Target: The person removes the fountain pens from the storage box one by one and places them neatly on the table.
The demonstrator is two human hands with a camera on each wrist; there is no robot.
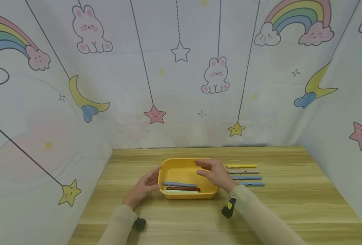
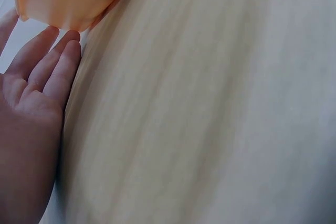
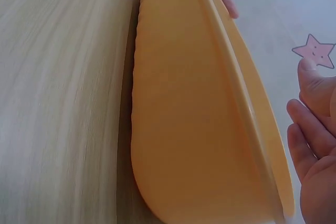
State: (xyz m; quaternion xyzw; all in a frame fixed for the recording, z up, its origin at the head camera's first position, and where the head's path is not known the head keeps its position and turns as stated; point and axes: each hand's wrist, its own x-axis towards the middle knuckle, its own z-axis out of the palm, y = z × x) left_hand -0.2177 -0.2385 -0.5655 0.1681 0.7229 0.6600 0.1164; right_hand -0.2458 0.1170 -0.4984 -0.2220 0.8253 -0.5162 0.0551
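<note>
From here I see a yellow, round-cornered tray [image 1: 178, 173] on the worktop [image 1: 181, 221], 3 pens [image 1: 183, 189] at its 7 o'clock; left hand [image 1: 144, 183], fingers relaxed, touches its 9, right hand [image 1: 213, 172], fingers apart, hovers over its 2

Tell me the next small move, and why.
Perhaps lower the right hand to the blue pen in the tray: the hand hovers over the tray, seemingly empty, and this pen lies nearer it than the brown pen and green pen.

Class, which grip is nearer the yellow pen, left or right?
Right. The right grip is just left of the yellow pen; the left grip is farther away, across the tray.
</note>
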